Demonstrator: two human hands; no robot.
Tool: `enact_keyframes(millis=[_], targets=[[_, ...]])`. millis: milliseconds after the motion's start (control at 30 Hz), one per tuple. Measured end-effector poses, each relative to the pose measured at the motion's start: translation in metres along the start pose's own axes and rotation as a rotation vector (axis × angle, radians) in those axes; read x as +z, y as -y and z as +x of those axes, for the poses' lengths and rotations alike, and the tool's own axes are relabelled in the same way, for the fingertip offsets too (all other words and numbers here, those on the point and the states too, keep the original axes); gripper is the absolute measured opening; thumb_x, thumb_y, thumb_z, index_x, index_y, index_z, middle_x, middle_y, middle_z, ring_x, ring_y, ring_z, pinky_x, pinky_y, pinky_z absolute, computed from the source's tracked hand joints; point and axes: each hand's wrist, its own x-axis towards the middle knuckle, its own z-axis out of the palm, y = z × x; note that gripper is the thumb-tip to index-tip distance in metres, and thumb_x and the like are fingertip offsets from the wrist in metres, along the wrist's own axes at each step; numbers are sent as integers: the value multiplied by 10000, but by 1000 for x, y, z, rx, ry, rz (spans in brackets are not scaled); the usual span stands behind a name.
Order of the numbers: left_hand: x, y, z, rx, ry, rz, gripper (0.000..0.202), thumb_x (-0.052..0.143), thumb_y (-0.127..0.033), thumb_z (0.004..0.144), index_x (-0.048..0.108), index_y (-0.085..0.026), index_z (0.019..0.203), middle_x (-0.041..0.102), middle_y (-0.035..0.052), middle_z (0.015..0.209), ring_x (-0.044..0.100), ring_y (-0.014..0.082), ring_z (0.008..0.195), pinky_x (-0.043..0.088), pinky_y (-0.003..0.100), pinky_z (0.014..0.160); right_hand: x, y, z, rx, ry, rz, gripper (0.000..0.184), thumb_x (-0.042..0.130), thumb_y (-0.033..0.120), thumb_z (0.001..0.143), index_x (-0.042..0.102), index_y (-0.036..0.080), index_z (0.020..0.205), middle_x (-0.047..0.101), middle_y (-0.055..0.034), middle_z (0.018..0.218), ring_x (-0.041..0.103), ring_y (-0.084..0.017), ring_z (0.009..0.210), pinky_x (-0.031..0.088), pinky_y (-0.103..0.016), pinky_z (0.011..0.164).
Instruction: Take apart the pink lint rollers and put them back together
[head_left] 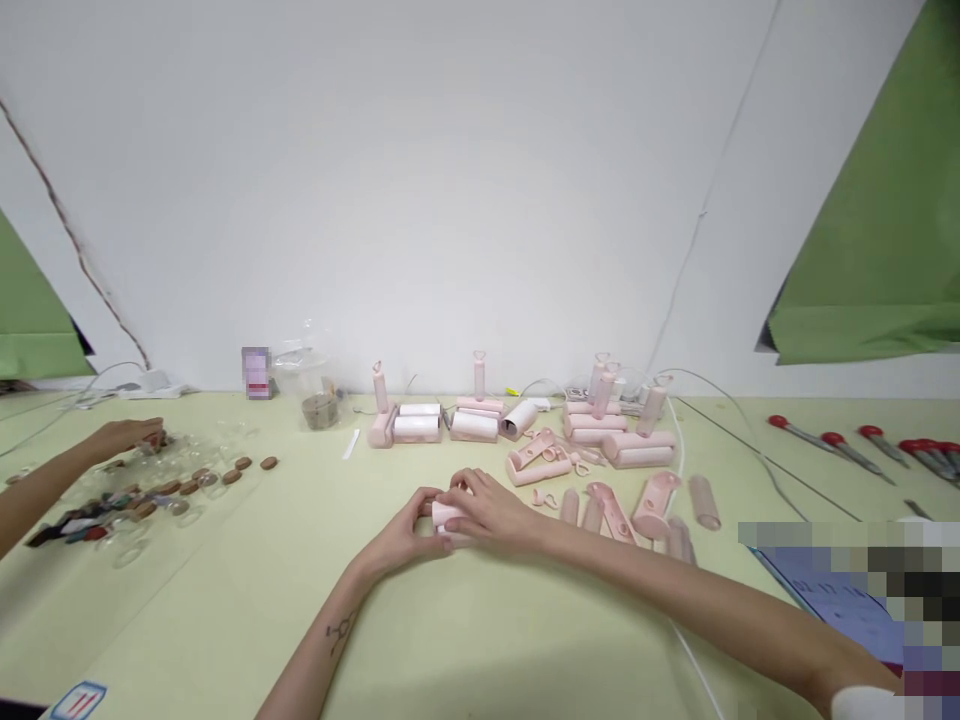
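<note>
Pink-and-white lint-roller piece: mid-table, clasped by left hand and right hand, fingers closed around it. Loose pink roller parts beyond, toward far edge. Co-worker's hand near left edge, over brown caps.

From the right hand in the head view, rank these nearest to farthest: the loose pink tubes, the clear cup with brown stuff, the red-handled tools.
From the right hand:
1. Pink tubes, just to its right on the table.
2. Clear cup, back left by the wall.
3. Red-handled tools, far right.
</note>
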Motion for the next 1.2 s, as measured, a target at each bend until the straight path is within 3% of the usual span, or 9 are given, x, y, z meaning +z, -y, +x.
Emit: enact_keyframes(millis=[133, 233, 333, 533, 667, 733, 867, 1033, 1200], targets=[[-1, 0, 0, 11, 60, -39, 453, 635, -247, 668, 423, -210, 1067, 504, 31, 1014, 477, 180, 952, 411, 272, 772, -39, -31, 1, 155, -52, -69, 300, 254, 194, 898, 482, 161, 1091, 535, -75, 1051, 483, -142, 950, 383, -255, 790], [-1, -1, 0, 4, 99, -58, 449, 640, -231, 659, 427, -212, 1054, 494, 28, 1002, 473, 175, 930, 420, 266, 743, -70, -69, -2, 281, 47, -158, 181, 416, 170, 790, 595, 149, 800, 604, -55, 779, 532, -163, 703, 370, -250, 612], [-1, -1, 1, -17, 134, -77, 478, 664, -225, 629, 425, -217, 1043, 484, 24, 996, 471, 176, 927, 429, 264, 730, -75, -89, -15, 315, 208, -200, 123, 565, 243, 671, 579, 156, 585, 564, -14, 577, 485, -130, 523, 295, -223, 501], [0, 0, 2, -27, 136, -84, 496, 670, -228, 619, 420, -216, 1047, 484, 26, 981, 476, 171, 902, 425, 269, 731, -46, -79, -41, 314, 315, -257, 218, 627, 364, 604, 571, 159, 655, 555, -24, 613, 482, -152, 570, 241, -219, 480], [1, -1, 0, -35, 114, -73, 490, 666, -230, 624, 425, -214, 1050, 477, 30, 996, 474, 176, 921, 417, 275, 753, -57, -69, -51, 267, 347, -235, 188, 533, 271, 690, 590, 164, 834, 566, -60, 799, 510, -182, 701, 312, -239, 555], [1, -2, 0, -38, 117, -77, 493, 667, -226, 624, 424, -212, 1052, 472, 32, 998, 476, 171, 908, 420, 270, 746, -64, -63, -56, 208, 405, -191, 241, 556, 201, 645, 609, 197, 880, 549, -54, 891, 514, -185, 776, 343, -242, 605], [2, -1, 0, -43, 121, -94, 498, 668, -230, 626, 422, -213, 1058, 474, 34, 995, 480, 166, 891, 428, 269, 735, -70, -49, -66, 139, 511, -103, 280, 616, 96, 510, 650, 204, 766, 550, -47, 955, 532, -195, 810, 382, -254, 646], [2, 0, 1, -40, 122, -119, 499, 670, -220, 626, 420, -210, 1058, 474, 37, 1000, 482, 172, 905, 433, 271, 733, -89, -39, -62, 146, 378, -22, 168, 517, 210, 730, 596, 191, 876, 602, -41, 863, 553, -186, 785, 415, -284, 665], [3, 0, 0, -32, 123, -134, 487, 668, -213, 628, 423, -204, 1049, 476, 37, 992, 485, 169, 896, 435, 270, 722, -92, -20, -36, 188, -89, 371, 319, 410, 369, 834, 483, 183, 1083, 575, -70, 1003, 558, -166, 904, 464, -295, 769]])
